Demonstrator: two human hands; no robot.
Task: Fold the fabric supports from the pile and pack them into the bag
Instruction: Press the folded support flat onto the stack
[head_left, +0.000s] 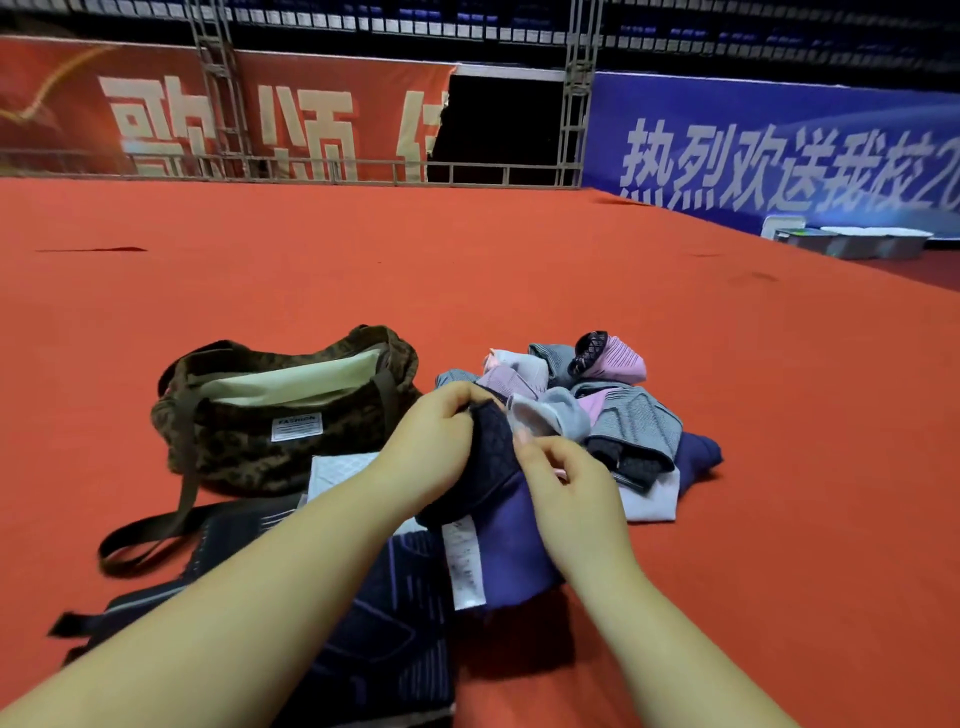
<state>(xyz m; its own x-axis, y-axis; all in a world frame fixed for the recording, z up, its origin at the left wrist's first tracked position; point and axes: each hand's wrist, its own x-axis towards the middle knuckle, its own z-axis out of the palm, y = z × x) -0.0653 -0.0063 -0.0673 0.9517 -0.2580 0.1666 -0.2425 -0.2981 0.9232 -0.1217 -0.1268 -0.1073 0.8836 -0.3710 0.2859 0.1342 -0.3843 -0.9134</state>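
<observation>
Two hands are working one piece above the red carpet (571, 270). The left hand (441, 441) is curling its fingers over the top edge of a dark navy support (493, 467), and the right hand (566, 483) is pinching the same piece from the near side. So each grip is clamped on that support, none standing apart. Judgement: they are holding it lifted off the heap so an edge can be turned over without dragging neighbours along.

A purple fabric (511, 551) with a white label (464, 561) is hanging below the navy piece; whether it is the same item or a separate one, I cannot tell.

The pile (613, 410) of grey, pink and lilac supports is lying just beyond the hands, loosely heaped, touching the held piece on its far side. Likely placed within reach so the next item needs no shuffling.

The bag (280, 415), camouflage-patterned, is sitting on the carpet to the left, just beside the pile. Its mouth is gaping and showing pale lining, and its strap (150, 540) is trailing toward the person. The open mouth is facing up, which should let a folded piece drop straight in. I cannot see anything packed inside it.

A dark patterned item (374, 639) is lying flat under the forearms, near the bag.

Step in hand, as judged: folding, not yet packing.
</observation>
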